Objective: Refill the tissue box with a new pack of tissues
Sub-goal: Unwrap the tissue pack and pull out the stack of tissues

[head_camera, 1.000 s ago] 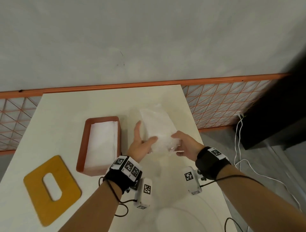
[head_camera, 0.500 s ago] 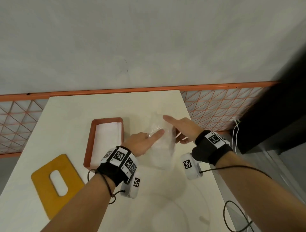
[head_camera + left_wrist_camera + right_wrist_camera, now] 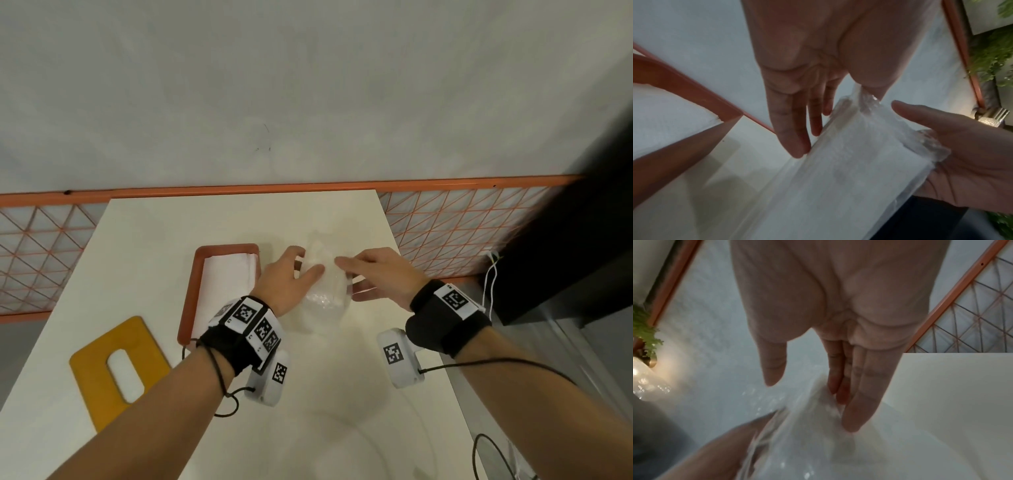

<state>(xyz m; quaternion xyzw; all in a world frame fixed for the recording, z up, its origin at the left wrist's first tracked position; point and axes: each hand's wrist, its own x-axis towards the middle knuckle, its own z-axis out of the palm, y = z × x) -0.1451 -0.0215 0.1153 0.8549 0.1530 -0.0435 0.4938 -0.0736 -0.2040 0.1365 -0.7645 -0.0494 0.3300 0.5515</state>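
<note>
Both hands flank the wrapper (image 3: 323, 294) on the worktop (image 3: 164, 246), beside the filled box (image 3: 191, 284). Left hand (image 3: 286, 282) pinches film; right hand (image 3: 378, 277) is spread. Risk: slippery film escapes.

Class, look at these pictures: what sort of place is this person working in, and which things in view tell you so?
Probably a staged recording spot, not a lived-in room: a plain white table set against a bare grey wall, an orange lattice railing beside it, and tracking markers strapped to both wrists. Cables trail on the floor.
</note>
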